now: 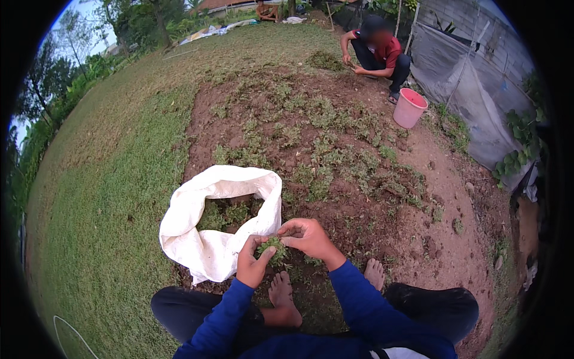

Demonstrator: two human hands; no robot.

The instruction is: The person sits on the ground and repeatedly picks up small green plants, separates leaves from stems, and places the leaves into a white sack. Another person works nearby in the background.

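Between my two hands, just past my bare feet, is a small green leafy plant (274,252). My left hand (254,262) holds it with thumb and fingers. My right hand (309,238) pinches at its upper end, fingertips close to those of the left. Directly beyond and left of my hands stands a white woven sack (179,224), its rim rolled outward, with green plants (226,214) inside. Low leafy plants (320,179) lie scattered over the brown soil ahead.
A person (381,49) in a red shirt squats at the upper right, beside a pink bucket (407,110) and a heap of plants (325,60). Short green ground cover (121,179) spreads on the left. Grey sheeting (462,85) hangs along a block wall (506,36). Another person (267,11) sits far back.
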